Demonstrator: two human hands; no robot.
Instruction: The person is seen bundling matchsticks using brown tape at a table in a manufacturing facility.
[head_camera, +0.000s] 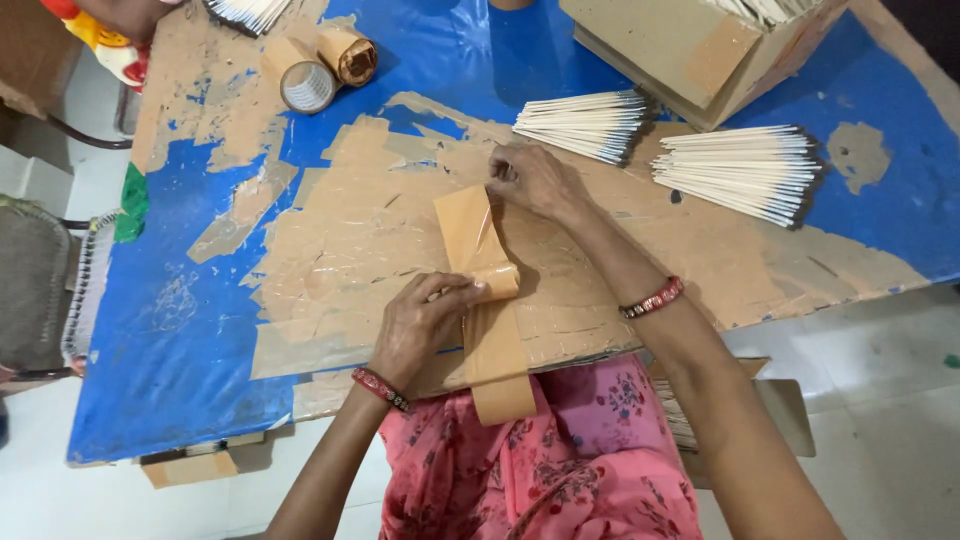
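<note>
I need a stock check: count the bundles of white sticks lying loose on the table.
2. One bundle of white sticks lies just beyond the right hand; the other bundle lies further right. More sticks show in the cardboard box and at the top edge.

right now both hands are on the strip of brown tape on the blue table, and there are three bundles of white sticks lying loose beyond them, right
Not quite: the head view shows two loose bundles of thin white sticks, one nearer the middle and one further right, not three. The rest holds: the left hand and right hand are both on the strip of glossy brown tape on the worn blue table.
</note>
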